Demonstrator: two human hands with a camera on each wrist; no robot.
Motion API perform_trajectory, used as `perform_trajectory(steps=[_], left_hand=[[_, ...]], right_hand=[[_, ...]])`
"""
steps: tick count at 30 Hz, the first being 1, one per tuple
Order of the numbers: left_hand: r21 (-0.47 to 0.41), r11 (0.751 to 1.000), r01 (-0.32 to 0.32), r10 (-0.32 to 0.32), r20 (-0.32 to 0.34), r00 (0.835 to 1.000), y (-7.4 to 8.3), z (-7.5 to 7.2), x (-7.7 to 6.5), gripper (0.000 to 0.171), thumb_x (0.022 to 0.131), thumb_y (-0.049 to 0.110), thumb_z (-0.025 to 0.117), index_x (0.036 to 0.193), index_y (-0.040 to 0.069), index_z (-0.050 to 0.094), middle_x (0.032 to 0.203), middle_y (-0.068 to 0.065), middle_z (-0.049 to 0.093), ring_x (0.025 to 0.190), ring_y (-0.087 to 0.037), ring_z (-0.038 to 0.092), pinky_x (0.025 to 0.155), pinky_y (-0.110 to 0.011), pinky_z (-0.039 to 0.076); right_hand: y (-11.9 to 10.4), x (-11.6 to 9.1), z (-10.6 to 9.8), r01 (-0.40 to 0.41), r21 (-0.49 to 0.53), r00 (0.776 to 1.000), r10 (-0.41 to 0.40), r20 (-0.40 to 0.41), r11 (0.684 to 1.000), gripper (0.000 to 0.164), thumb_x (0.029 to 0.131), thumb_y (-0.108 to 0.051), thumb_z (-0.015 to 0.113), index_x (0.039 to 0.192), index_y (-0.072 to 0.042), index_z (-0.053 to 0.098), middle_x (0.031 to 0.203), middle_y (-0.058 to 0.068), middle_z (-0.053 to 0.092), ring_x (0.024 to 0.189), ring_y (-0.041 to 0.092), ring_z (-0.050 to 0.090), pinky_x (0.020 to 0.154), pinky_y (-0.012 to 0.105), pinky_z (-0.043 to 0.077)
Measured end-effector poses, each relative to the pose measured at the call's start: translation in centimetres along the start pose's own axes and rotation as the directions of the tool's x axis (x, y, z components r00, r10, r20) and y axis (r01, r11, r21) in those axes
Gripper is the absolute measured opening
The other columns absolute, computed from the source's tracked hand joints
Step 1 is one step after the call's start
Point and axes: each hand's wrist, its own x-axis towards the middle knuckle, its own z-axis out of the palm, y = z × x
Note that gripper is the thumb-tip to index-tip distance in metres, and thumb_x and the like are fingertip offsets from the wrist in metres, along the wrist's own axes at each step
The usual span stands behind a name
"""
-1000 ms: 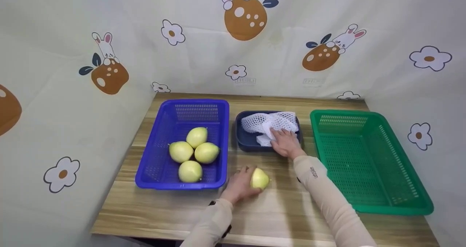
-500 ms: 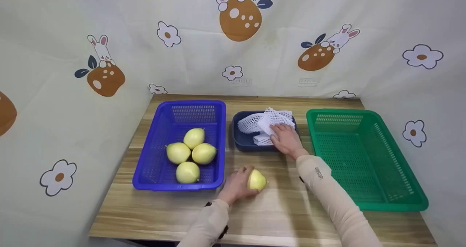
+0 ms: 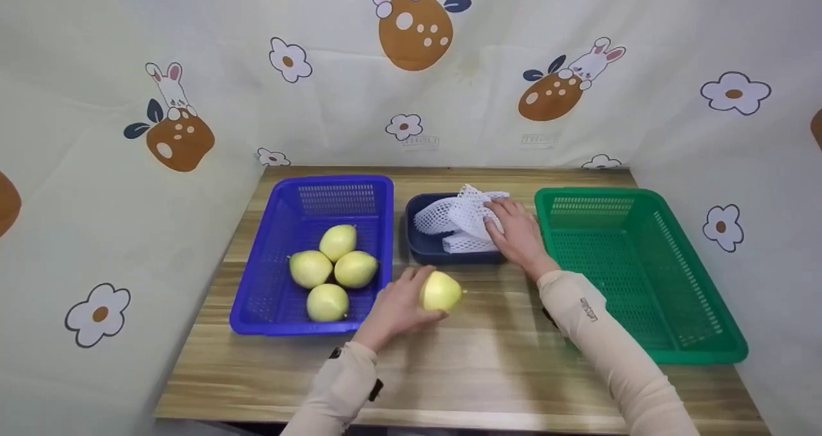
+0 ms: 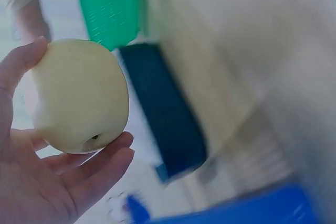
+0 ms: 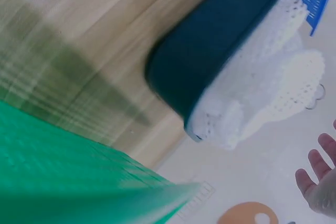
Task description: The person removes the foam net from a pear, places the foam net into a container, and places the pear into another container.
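Note:
My left hand (image 3: 398, 304) grips a pale yellow pear (image 3: 442, 291) above the table, in front of the small navy tub. The left wrist view shows the thumb on one side of the pear (image 4: 81, 95) and the fingers beneath it, its dimpled end facing the camera. Over the right side of the navy tub (image 3: 424, 248) is my right hand (image 3: 521, 237), near the white foam fruit nets (image 3: 472, 214) heaped inside. In the right wrist view the fingers of that hand (image 5: 323, 182) are spread and apart from the foam nets (image 5: 262, 87).
A blue plastic basket (image 3: 292, 329) on the left holds several pears (image 3: 327, 302). To the right stands a green plastic basket (image 3: 693, 357). Both flank the navy tub on the wooden table (image 3: 462, 384), and a patterned sheet (image 3: 334, 102) hangs behind.
My left hand has lifted the pear off the table and tilted it. My right hand has drawn slightly right and back from the nets, whose top one now sticks up more.

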Motion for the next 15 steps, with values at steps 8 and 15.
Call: perform_trajectory(steps=[8,15], left_hand=[[0.078,0.996,0.049,-0.042,-0.087,0.995,-2.2,-5.9,1.6,0.078,0.064,0.048,0.07,0.127,0.011,0.042,0.105,-0.014,0.049,0.077,-0.031,0.056,0.063,-0.043,0.046],[0.118,0.972,0.203,-0.196,-0.069,0.978,-6.1,-9.3,2.9,0.079,0.065,0.052,0.067,0.128,0.012,0.041,0.105,-0.016,0.048,0.081,-0.035,0.054,0.066,-0.048,0.043]], right_hand=[[-0.1,-0.5,-2.1,0.037,0.049,0.995,-0.032,-0.09,0.998,0.031,0.086,-0.021,0.051,0.11,-0.003,0.059,0.113,0.013,0.055,0.104,0.031,0.047,0.085,0.046,0.034],[-0.4,-1.3,-3.9,0.068,0.071,0.986,-0.056,-0.16,0.995,0.029,0.085,-0.019,0.052,0.108,-0.003,0.06,0.112,0.013,0.055,0.108,0.03,0.044,0.087,0.047,0.032]])
